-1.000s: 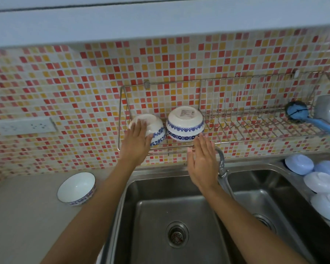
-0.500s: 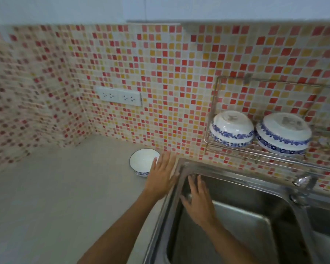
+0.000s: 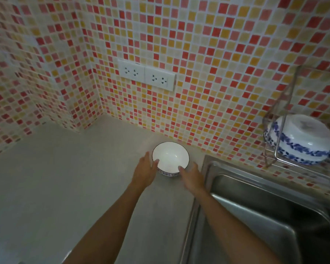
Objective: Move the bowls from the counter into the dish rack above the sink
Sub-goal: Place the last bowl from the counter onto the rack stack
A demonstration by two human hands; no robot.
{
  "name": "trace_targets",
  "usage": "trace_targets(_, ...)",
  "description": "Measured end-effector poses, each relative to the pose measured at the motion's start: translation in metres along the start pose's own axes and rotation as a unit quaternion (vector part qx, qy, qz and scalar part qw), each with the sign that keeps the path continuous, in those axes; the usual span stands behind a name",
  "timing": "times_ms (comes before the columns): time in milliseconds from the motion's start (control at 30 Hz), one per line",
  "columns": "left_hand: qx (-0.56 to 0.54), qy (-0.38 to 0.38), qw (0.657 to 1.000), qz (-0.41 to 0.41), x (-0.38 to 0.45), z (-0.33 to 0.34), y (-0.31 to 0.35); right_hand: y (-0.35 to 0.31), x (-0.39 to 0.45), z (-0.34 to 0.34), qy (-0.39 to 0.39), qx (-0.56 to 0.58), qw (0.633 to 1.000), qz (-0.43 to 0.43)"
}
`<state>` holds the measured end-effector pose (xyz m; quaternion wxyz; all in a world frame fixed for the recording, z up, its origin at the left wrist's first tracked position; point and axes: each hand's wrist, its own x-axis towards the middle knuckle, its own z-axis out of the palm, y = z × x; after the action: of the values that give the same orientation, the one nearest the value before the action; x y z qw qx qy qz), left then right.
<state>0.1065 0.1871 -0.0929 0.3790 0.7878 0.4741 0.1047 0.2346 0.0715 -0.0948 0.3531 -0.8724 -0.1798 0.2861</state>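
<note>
A white bowl [image 3: 170, 158] with a blue-patterned outside stands upright on the grey counter [image 3: 65, 187] beside the tiled wall. My left hand [image 3: 144, 171] is at its left side and my right hand [image 3: 191, 175] at its right side, fingertips on the rim, fingers spread. The bowl still rests on the counter. At the right edge the wire dish rack [image 3: 274, 149] hangs on the wall with an upturned blue-and-white bowl [image 3: 301, 140] in it.
A steel sink [image 3: 255, 216] lies right of the counter, its rim close to my right forearm. A double wall socket [image 3: 147, 76] sits on the tiles above the bowl. The tiled walls meet in a corner at the left.
My view swung left from the rack to the counter. Both hands left the rack and the sink edge and reached the counter bowl, one on each side.
</note>
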Motion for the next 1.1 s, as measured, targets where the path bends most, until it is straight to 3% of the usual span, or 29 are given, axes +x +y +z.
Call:
trace_targets(300,-0.139,-0.067,0.985,-0.078,0.043,0.015,-0.005,-0.010,0.023,0.031,-0.024,0.092,0.988,0.120)
trace_targets(533,-0.252,-0.094,0.957,-0.108,0.026,0.013,-0.012,0.001,0.001,0.028,-0.016,0.157,0.978,0.137)
trace_targets(767,-0.427,-0.112,0.890,-0.111,-0.036,0.009,0.023,0.009,-0.065,-0.014,-0.037,0.191,0.977,0.085)
trace_targets(1100,-0.431,-0.104,0.897,-0.007,-0.112,0.013,0.106,0.030,-0.141,-0.110,-0.013,0.212,0.977,-0.025)
